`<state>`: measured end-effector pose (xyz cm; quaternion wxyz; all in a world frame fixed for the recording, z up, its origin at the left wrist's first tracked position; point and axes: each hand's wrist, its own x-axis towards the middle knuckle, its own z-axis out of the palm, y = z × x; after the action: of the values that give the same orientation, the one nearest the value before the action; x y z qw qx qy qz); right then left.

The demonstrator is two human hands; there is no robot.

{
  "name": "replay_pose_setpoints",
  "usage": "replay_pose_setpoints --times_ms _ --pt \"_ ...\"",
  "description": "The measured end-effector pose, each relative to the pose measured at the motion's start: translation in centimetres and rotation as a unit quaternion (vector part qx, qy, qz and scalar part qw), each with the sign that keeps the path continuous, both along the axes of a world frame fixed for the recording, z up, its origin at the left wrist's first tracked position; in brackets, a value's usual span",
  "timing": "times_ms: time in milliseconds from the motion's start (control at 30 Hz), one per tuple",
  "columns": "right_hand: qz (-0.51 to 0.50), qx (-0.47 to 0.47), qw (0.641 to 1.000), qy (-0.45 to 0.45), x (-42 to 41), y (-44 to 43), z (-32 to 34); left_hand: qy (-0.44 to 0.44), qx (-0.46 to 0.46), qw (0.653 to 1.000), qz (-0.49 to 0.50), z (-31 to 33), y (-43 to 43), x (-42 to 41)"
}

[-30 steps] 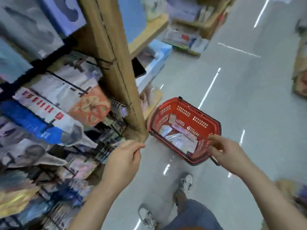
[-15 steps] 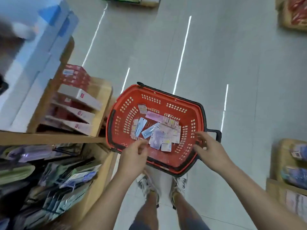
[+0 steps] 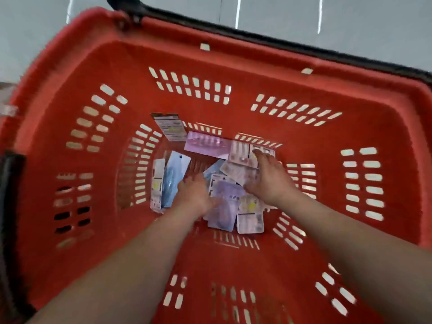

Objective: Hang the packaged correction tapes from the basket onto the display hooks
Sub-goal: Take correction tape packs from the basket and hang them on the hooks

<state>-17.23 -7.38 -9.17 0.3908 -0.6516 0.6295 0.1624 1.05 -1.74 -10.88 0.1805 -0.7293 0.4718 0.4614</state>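
Observation:
A red plastic basket (image 3: 233, 66) fills the view from above. Several packaged correction tapes lie in a loose heap on its bottom, among them a purple pack (image 3: 225, 206), a light blue pack (image 3: 174, 174) and a long pink pack (image 3: 205, 143). Both my hands reach down into the heap. My left hand (image 3: 195, 196) rests on the packs beside the purple one, its fingers partly hidden. My right hand (image 3: 268, 176) lies flat with straight fingers on the pale packs at the right. No display hooks are in view.
The basket's black handle (image 3: 233, 31) runs along the far rim, and a second black handle (image 3: 9, 206) shows at the left edge. Grey shop floor (image 3: 304, 15) lies beyond the basket.
The view has dropped close over the basket. Both hands left the basket's rim and went down inside onto the heap of packs. The shelves have gone out of view.

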Motion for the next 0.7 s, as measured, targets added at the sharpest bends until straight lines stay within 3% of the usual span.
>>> replay_pose_setpoints --times_ms 133,333,467,600,700 --pt "0.061 -0.021 0.996 0.062 0.5 -0.6 -5.5 -0.015 0.0 0.999 0.029 -5.1 0.6 -0.7" --pt "0.147 -0.068 0.979 0.128 1.3 -0.5 -7.8 -0.046 0.004 0.995 0.086 -6.8 0.2 -2.6" --pt "0.16 -0.121 0.971 0.126 1.1 -1.1 -7.5 -0.025 0.03 0.995 0.089 -6.5 -0.3 -3.9" --pt "0.171 -0.09 0.974 0.117 0.2 -1.3 -7.8 0.01 -0.005 0.986 0.169 -5.9 -0.6 -4.1" --pt "0.168 -0.123 0.971 0.12 0.3 -1.7 -7.3 0.013 -0.03 0.98 0.195 -4.6 -0.6 -2.0"
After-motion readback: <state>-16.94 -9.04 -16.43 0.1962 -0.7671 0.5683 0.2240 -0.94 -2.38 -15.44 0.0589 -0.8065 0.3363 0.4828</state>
